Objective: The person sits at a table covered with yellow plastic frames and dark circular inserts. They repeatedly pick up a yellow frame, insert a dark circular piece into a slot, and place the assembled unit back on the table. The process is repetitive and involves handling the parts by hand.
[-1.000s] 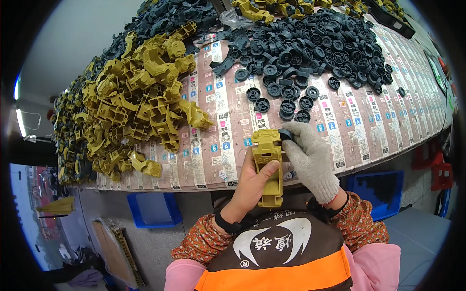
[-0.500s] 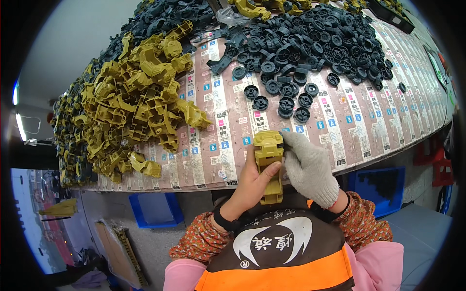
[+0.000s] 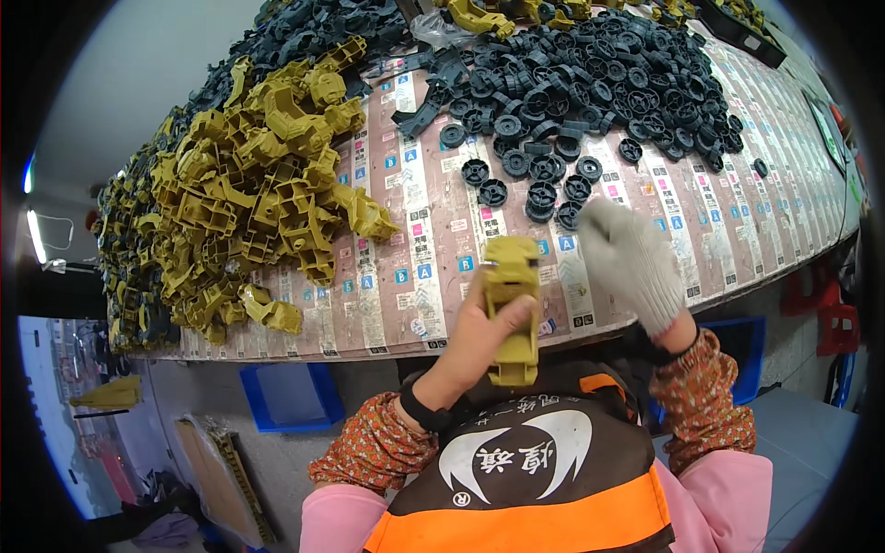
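My bare left hand [image 3: 472,339] is closed round a yellow plastic toy vehicle body [image 3: 513,269], its thumb lying across the top. The long part is held upright over the front edge of the table, near my apron. In a white knitted glove, my right hand [image 3: 636,263] reaches over the table to the right of that body. Its fingertips are beside a dark toy wheel [image 3: 567,216] at the near end of a loose group of wheels. Blur and the glove hide whether those fingers hold anything.
A large heap of dark wheels [image 3: 599,83] covers the far middle of the table [image 3: 433,304]. Yellow vehicle bodies [image 3: 249,175] are piled at left, with dark parts [image 3: 304,32] behind. Blue bins [image 3: 290,396] stand below the table edge; a red stool [image 3: 837,327] is at right.
My right hand has left the yellow vehicle body and moved right and away from me, to the nearest wheels. The left hand still holds the body in almost the same place.
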Demonstrator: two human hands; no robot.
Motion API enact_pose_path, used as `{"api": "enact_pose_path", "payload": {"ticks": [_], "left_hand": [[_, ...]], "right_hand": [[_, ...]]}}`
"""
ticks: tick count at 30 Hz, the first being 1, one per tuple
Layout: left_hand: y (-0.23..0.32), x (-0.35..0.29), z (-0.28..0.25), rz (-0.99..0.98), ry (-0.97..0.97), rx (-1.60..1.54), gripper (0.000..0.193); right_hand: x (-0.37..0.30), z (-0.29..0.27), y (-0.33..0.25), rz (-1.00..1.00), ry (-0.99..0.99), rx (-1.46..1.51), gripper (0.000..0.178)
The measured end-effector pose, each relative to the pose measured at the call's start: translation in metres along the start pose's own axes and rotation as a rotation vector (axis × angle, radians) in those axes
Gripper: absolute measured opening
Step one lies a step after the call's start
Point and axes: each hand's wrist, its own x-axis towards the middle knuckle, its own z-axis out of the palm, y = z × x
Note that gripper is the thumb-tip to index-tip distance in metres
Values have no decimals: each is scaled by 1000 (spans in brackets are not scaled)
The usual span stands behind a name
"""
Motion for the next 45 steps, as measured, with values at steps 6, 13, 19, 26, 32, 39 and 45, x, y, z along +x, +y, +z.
{"api": "enact_pose_path", "payload": {"ticks": [6, 13, 19, 26, 32, 39, 45], "left_hand": [[16, 6, -15, 66, 149, -294, 41], [16, 10, -12, 133, 232, -413, 35], [10, 14, -16, 173, 185, -499, 36], [14, 13, 0, 323, 307, -435, 37], [10, 11, 1, 341, 284, -381, 37], [7, 10, 6, 387, 320, -330, 38], [3, 10, 4, 482, 339, -289, 39]], "right_hand": [[22, 15, 7, -52, 35, -451, 28], [8, 21, 8, -16, 4, -10, 22], [-37, 29, -40, 0, -116, 369, 21], [-57, 47, -41, -71, -27, 419, 33], [-59, 51, -42, 8, -28, 470, 31], [-61, 53, -42, -55, 5, 473, 30], [-67, 47, -51, -93, -26, 463, 29]]}}
